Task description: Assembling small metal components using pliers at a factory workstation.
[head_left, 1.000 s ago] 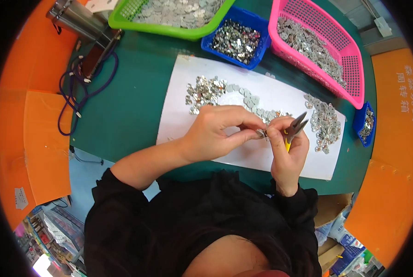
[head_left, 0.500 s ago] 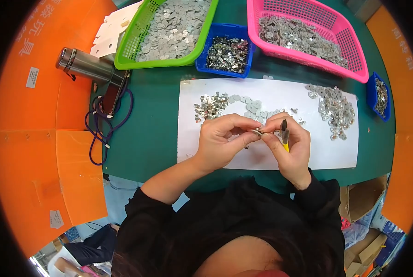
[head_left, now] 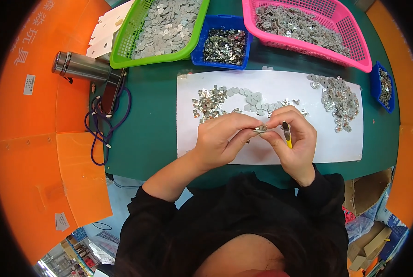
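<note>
- Large white Chinese characters (head_left: 32,40) run slantwise down the upper part of the orange panel (head_left: 26,175) at left.
- Below them, a white rectangular label (head_left: 29,84) bears small dark print, too fine to read.
- Lower on the panel, a tilted white sticker (head_left: 62,221) carries similarly illegible dark print.

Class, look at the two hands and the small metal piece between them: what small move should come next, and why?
Probably a slight fingertip adjustment of the small metal piece, before using the pliers: the fingertips of the left hand and right hand meet at it, while the pliers rest in the right hand, their tips away from it.
</note>
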Demonstrator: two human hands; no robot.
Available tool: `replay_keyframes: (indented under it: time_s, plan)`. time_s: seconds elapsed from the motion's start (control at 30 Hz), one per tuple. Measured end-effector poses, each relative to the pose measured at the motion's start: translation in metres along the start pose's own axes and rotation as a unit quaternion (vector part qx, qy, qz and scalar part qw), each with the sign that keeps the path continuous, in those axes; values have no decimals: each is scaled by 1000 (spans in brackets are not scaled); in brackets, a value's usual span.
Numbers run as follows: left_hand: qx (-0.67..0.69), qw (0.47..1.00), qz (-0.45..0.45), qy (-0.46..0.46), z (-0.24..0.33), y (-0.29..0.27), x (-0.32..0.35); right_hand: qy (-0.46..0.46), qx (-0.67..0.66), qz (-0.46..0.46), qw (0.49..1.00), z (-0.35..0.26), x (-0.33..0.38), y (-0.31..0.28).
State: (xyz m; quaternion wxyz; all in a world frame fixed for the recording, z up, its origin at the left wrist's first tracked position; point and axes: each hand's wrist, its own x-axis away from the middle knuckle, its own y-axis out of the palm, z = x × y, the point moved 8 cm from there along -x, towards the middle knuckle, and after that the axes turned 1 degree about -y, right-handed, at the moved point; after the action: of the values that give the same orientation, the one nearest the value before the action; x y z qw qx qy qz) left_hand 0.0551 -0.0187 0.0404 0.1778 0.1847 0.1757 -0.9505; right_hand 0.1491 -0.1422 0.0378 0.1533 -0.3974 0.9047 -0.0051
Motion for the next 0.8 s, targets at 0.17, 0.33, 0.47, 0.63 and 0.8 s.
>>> replay_keyframes:
  time_s: [0.17,0.33,0.47,0.63,0.8]
  plan:
    - [-163,971,-34,174,25,4,-8,-76,109,-19,991,-13,-2,-2]
    - [-123,987,1,105,19,-5,1,-103,203,-21,973,-27,0,-14]
    - [-79,995,18,66,12,-3,4,-123,310,-28,942,-27,5,-15]
    - [-66,990,74,102,12,-3,4,-120,309,-18,943,-26,8,-11]
    - [-74,988,91,101,13,-3,4,-115,308,-28,944,-24,7,-11]
